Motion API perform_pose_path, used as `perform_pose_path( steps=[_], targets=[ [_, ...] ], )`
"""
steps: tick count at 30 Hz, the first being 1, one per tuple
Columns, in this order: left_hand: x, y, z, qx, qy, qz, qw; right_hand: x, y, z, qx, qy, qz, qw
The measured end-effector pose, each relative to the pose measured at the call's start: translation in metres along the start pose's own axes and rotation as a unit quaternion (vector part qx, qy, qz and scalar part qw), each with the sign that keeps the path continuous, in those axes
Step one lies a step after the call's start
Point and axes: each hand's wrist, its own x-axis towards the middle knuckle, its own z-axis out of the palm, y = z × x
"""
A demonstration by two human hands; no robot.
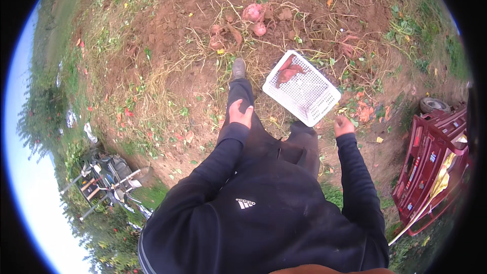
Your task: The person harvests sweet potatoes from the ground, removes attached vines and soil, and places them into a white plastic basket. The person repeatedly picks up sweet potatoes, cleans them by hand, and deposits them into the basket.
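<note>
My left hand is in front of my left thigh, its thumb and fingers apart, holding nothing. Whether it touches the trousers cannot be told. To the right, my right hand hangs with fingers curled, just off the near right corner of a white plastic crate; nothing shows in it. The perforated crate sits on the ground, turned at an angle, with a few reddish sweet potatoes at its far left end. Beyond my left shoe, large pink sweet potatoes lie on the soil beside a brownish clump of roots.
Dry vines and loose brown soil cover the ground. More reddish roots lie beyond the crate. A dark red cargo vehicle stands at right, a wheeled machine with handlebars at left, near fruit-bearing trees.
</note>
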Motion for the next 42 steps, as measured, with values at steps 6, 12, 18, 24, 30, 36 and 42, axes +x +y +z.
perform_pose_path(
  steps=[6, 12, 18, 24, 30, 36, 42],
  targets=[
    [0.144, -0.015, 0.067, 0.065, -0.159, -0.025, 0.985, 0.184, -0.172, 0.166, 0.029, 0.051, -0.075, 0.995],
    [0.231, -0.108, 0.12, -0.028, -0.132, -0.157, 0.978, 0.393, -0.256, 0.374, -0.053, -0.041, -0.114, 0.991],
    [0.288, -0.106, 0.139, -0.343, -0.093, -0.337, 0.872, 0.559, -0.256, 0.516, -0.14, -0.027, -0.071, 0.987],
    [0.335, -0.093, 0.107, -0.394, -0.086, -0.463, 0.789, 0.594, -0.243, 0.574, -0.149, 0.073, -0.018, 0.986],
    [0.36, -0.085, 0.099, -0.423, -0.082, -0.453, 0.78, 0.594, -0.247, 0.577, -0.215, 0.132, -0.048, 0.966],
    [0.357, -0.082, 0.099, -0.423, -0.07, -0.469, 0.772, 0.6, -0.245, 0.577, -0.21, 0.159, -0.079, 0.961],
    [0.351, -0.076, 0.11, -0.425, -0.062, -0.462, 0.776, 0.586, -0.24, 0.558, -0.241, 0.121, -0.086, 0.959]
  ],
)
